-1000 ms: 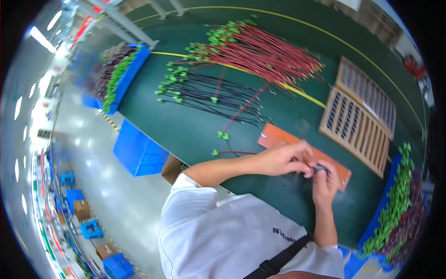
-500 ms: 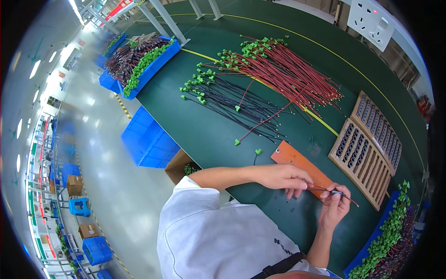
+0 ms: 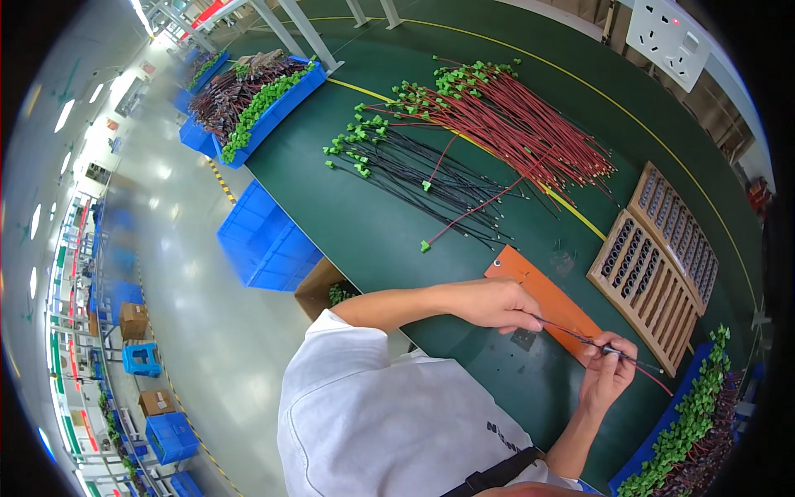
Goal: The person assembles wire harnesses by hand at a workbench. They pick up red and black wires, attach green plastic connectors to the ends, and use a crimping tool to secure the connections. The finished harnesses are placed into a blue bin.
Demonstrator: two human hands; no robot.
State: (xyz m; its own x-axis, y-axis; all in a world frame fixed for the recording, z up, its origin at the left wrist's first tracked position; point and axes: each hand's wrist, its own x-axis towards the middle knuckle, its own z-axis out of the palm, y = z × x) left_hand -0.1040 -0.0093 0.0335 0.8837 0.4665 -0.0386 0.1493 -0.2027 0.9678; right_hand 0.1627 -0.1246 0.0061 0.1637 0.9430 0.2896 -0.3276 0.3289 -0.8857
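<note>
My left hand (image 3: 501, 305) is closed on one end of a pair of thin wires, over the orange board (image 3: 542, 291). The wires (image 3: 570, 333), one dark and one red, run taut to my right hand (image 3: 609, 377). Its fingers pinch a small dark cylindrical core (image 3: 610, 349), which sits around the wires. Beyond it the black and red tails spread apart toward the right. Whatever is at the wires' other end is hidden in my left hand.
Red wires (image 3: 530, 137) and black wires (image 3: 422, 170) with green connectors lie across the green table (image 3: 331, 215). Wooden racks (image 3: 642, 286) with dark cylindrical cores stand at right. Blue bins of wires sit at far left (image 3: 277, 112) and near right (image 3: 658, 435).
The wire tails reach farther out past the core on the right. My right hand has shifted slightly right and down. The green connector left of the board is no longer visible there.
</note>
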